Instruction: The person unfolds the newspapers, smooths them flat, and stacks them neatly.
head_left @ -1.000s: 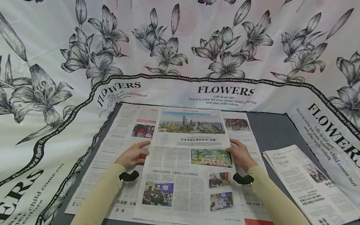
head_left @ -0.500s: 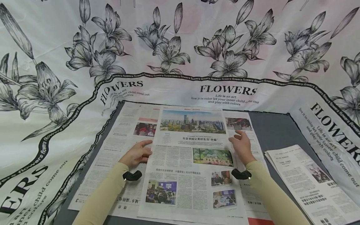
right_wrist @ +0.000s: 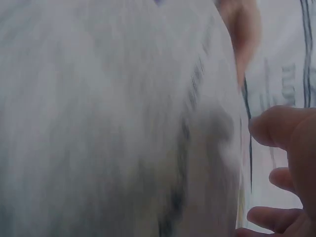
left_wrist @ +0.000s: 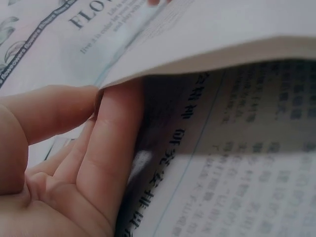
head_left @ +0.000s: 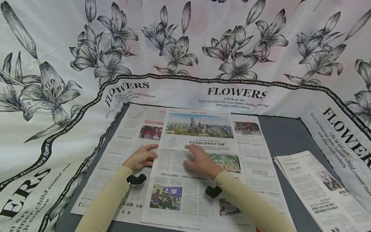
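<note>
A narrow newspaper (head_left: pixel 175 201), topped by a city skyline photo, lies in front of me in the head view. My left hand (head_left: pixel 140 158) pinches its left edge; the left wrist view shows the thumb (left_wrist: pixel 59 111) above the paper's edge and a finger (left_wrist: pixel 111 148) underneath. Over the middle of this newspaper is my right hand (head_left: pixel 203 161), with its fingers loosely spread and nothing held. The right wrist view is blurred, with right fingertips (right_wrist: pixel 271 128) beside the paper. Beneath lies a wider spread newspaper (head_left: pixel 111 161), partly covered.
On the right side of the dark grey table (head_left: pixel 285 135), a folded stack of newspapers (head_left: pixel 318 190) lies at a slant. A white flower-printed cloth (head_left: pixel 179 91) rises behind the table and along both sides. Black bands (head_left: pixel 137 179) sit on both wrists.
My right hand has let go of the newspaper's right edge and moved left over its middle. The left hand keeps its place at the left edge. The view has shifted slightly.
</note>
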{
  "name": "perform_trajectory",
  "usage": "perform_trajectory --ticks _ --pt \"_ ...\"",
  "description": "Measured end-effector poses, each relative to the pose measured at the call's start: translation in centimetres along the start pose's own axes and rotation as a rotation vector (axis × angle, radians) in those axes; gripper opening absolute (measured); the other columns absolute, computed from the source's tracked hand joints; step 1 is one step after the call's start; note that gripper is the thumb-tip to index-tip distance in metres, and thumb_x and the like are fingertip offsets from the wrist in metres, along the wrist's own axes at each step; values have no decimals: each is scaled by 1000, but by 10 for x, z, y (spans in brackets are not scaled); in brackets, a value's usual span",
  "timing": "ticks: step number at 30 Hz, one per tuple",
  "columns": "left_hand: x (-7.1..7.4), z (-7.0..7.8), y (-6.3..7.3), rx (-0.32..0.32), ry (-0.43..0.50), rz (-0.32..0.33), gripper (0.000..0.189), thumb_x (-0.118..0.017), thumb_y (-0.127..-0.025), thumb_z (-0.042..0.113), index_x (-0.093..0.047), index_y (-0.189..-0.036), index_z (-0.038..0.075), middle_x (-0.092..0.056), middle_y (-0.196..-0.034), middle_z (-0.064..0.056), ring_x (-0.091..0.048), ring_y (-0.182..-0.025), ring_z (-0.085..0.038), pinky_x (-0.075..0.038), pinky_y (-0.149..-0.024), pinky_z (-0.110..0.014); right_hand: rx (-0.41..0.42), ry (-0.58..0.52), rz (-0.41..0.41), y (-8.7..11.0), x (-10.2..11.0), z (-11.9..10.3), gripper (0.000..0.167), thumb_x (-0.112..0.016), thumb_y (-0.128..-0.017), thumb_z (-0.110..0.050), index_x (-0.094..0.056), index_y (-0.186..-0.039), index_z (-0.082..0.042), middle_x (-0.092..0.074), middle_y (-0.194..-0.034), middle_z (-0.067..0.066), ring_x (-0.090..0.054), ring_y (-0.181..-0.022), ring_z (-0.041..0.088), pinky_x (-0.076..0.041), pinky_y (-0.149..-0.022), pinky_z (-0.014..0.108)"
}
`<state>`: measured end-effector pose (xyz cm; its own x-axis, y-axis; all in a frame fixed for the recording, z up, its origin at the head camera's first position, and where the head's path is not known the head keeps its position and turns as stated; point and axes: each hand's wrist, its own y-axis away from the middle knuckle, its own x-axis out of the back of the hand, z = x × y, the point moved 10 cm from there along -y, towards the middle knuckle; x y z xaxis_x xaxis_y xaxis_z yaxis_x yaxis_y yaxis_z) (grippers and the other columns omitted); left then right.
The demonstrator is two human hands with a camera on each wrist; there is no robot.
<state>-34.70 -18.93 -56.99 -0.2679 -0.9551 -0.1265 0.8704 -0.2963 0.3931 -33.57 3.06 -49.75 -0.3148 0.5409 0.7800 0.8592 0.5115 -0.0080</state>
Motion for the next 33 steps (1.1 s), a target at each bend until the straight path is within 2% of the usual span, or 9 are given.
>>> perform_trajectory --ticks 5,10,17,23,27,30,33 --pt "0 1 -3 0 -6 16 71 -55 -100 -3 -23 -162 7 -67 -125 -17 -75 -92 -20 -63 -76 -36 179 117 -59 -5 -34 -46 64 -72 -93 -30 -50 -149 -5 -47 -153 27 -45 -143 44 -41 -115 56" --pt "1 -1 -3 -3 -16 37 70 -57 -100 -1 -24 -161 6 -69 -119 -14 -75 -89 -20 -63 -75 -37 271 243 -96 -7 -62 -73 71 -74 -91 -38 -47 -152 -11 -47 -154 24 -47 -142 40 -42 -115 53" --pt "0 -3 -4 -6 -44 63 70 -60 -99 2 -27 -161 6 -68 -119 -15 -73 -88 -17 -62 -75 -36 258 316 -134 -7 -80 -88 76 -74 -90 -48 -46 -154 -19 -40 -158 24 -42 -145 43 -39 -113 61" --pt "3 -2 -1 2 -57 86 70 -61 -98 2 -29 -160 7 -70 -109 -9 -69 -76 -11 -58 -63 -27 260 359 -111 -7 -86 -95 80 -74 -88 -53 -44 -155 -21 -40 -157 24 -44 -141 47 -43 -106 65" --pt "3 -1 -1 5 -64 87 70 -62 -98 2 -30 -160 7 -71 -103 -6 -68 -69 -9 -56 -59 -25 231 440 -87 -9 -90 -95 83 -75 -87 -57 -42 -156 -25 -43 -154 20 -50 -132 39 -48 -96 55" --pt "3 -1 -1 11 -68 87 70 -64 -97 3 -31 -159 7 -72 -104 -7 -69 -68 -10 -57 -59 -25 204 473 -80 -11 -91 -95 84 -75 -86 -57 -41 -157 -27 -45 -151 17 -52 -123 34 -47 -86 48" --pt "3 -1 -1 10 -71 76 70 -63 -98 2 -30 -160 6 -73 -105 -8 -68 -68 -9 -57 -59 -26 182 474 -85 -12 -91 -95 82 -75 -87 -54 -41 -156 -27 -47 -148 16 -53 -120 32 -47 -84 47"
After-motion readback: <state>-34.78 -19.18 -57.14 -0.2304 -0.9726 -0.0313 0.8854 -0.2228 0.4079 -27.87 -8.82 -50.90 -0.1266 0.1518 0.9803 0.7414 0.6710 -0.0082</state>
